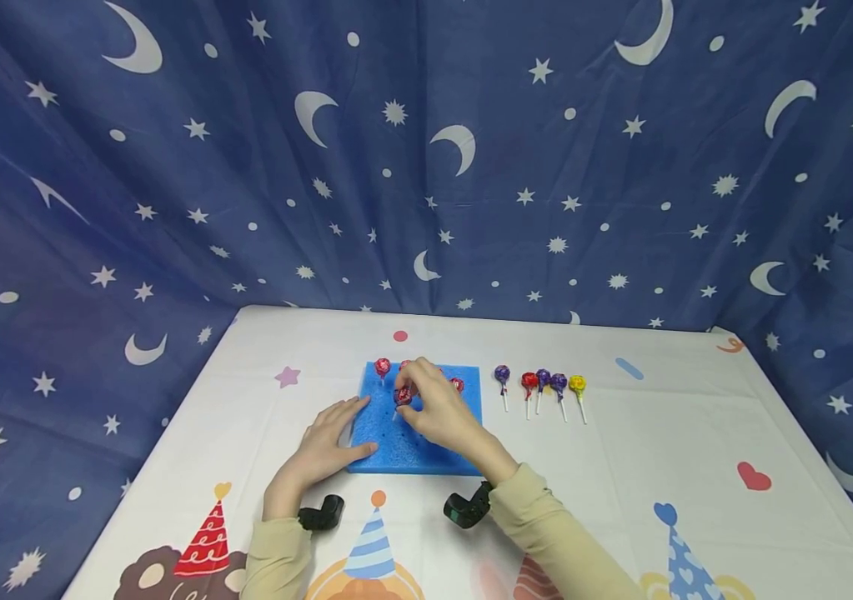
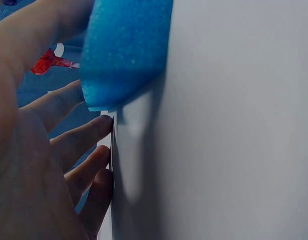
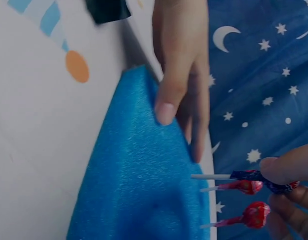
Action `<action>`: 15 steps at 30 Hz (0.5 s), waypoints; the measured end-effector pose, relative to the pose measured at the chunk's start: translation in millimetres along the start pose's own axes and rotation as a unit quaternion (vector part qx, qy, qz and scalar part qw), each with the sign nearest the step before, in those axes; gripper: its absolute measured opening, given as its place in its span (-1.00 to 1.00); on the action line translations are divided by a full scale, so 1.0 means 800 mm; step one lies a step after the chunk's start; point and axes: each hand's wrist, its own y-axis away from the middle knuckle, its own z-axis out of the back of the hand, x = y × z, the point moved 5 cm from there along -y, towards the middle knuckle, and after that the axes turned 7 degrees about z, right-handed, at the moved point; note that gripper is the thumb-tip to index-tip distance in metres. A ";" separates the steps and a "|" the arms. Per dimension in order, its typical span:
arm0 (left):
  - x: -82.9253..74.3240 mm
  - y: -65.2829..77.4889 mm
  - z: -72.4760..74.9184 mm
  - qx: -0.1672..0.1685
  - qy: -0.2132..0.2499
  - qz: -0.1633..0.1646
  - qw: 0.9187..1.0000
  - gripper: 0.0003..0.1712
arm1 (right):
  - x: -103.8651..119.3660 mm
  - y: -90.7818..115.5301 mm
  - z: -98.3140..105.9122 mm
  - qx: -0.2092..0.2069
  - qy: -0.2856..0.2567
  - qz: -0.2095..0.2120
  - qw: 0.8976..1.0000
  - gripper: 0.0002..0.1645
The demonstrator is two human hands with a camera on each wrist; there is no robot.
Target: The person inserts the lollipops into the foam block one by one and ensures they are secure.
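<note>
A blue foam board (image 1: 388,454) lies flat on the table, with red lollipops (image 1: 383,367) standing upright along its far part. My left hand (image 1: 327,442) rests against the board's left side, its fingers extended and the thumb on the near-left top. Between thumb and fingers my right hand (image 1: 439,408) pinches a lollipop in a dark blue and red wrapper (image 3: 249,175) by its head. Its white stick points down over the left half of the board, and in the right wrist view the tip seems clear of the foam. My right hand partly hides the far row.
Right of the board lie several loose lollipops: a purple one (image 1: 502,374), a red one (image 1: 529,381), two more purple ones and a yellow one (image 1: 577,384). Black wrist devices (image 1: 321,513) sit near both cuffs. A dark blue star-patterned curtain (image 1: 501,233) hangs behind the table.
</note>
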 end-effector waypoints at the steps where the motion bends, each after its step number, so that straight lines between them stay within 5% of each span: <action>1: 0.000 0.001 0.001 -0.001 0.000 -0.001 1.000 -0.09 | 0.000 -0.001 -0.002 -0.001 0.004 0.004 1.000 -0.64; 15: 0.003 -0.001 -0.002 -0.001 0.001 -0.002 1.000 -0.08 | -0.005 -0.006 -0.014 -0.019 0.029 0.046 0.998 -0.65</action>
